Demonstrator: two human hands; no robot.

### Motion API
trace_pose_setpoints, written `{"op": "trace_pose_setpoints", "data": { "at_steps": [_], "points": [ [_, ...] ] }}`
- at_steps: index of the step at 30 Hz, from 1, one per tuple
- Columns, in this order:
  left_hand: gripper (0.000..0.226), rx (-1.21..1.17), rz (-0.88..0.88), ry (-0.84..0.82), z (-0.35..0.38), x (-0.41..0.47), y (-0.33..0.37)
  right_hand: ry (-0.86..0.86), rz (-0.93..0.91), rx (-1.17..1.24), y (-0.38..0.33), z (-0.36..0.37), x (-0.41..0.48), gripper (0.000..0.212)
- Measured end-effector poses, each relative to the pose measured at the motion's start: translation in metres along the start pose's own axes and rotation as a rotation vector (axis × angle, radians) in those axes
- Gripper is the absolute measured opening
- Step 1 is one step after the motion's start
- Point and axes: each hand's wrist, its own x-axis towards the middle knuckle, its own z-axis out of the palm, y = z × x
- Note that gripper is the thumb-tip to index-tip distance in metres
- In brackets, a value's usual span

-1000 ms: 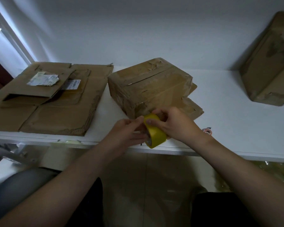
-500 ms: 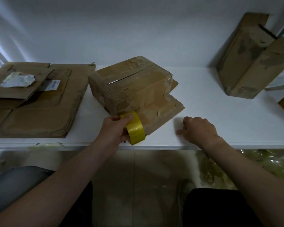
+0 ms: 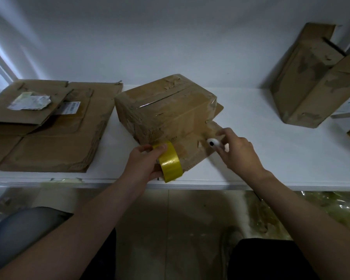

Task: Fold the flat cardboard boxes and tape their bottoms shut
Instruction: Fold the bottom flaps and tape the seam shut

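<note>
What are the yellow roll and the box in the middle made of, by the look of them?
Yellow roll: probably plastic adhesive tape, glossy, since it throws sharp highlights. Box: brown cardboard, matte and worn, with torn surface patches and shiny strips that look like old clear tape.

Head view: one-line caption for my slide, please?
Left hand grips a yellow tape roll before the cardboard box; right hand holds a small white object by its flap.

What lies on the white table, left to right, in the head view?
Stack of flat brown cardboard boxes → folded brown cardboard box → tall brown cardboard box at far right.
</note>
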Motion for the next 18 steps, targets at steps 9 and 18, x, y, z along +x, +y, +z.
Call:
{"op": "trace_pose_setpoints", "data": {
  "at_steps": [9,18],
  "points": [
    [0.064,-0.079,-0.022,-0.097,0.002,-0.008,0.000,-0.081,-0.403,0.202,-0.088,-0.003,0.043,0.018],
    [0.053,-0.130,-0.030,-0.071,0.000,-0.010,-0.002,-0.105,-0.693,-0.075,-0.115,0.016,0.061,0.020]
  ]
}}
